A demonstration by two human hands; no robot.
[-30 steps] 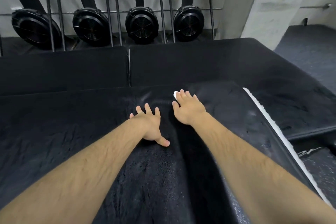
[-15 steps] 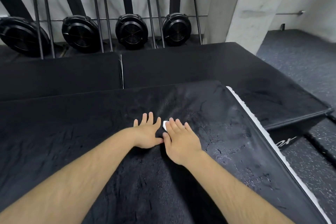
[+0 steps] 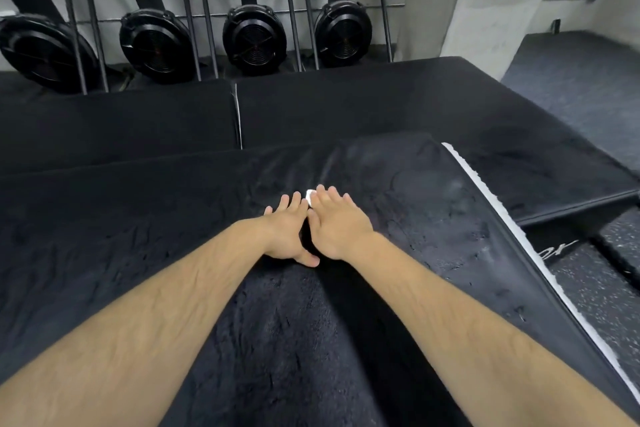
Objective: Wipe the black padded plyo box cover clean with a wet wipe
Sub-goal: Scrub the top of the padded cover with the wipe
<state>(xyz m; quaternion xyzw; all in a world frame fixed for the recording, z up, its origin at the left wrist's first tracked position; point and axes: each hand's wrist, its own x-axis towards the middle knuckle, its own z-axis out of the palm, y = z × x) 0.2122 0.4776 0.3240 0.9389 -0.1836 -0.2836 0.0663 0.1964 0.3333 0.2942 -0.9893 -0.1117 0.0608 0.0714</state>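
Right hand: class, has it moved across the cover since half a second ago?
Yes. The right hand, pressing the wipe, has slid away from the person, closer to the far edge of the cover.

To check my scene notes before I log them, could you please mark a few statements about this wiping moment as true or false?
1. The right hand presses a white wet wipe flat onto the black padded cover. True.
2. The left hand is raised off the cover. False: it rests flat on it, beside the right hand.
3. Four round black flywheel housings stand along the wall behind. True.
4. A white strip runs along the cover's left edge. False: it runs along the right edge.
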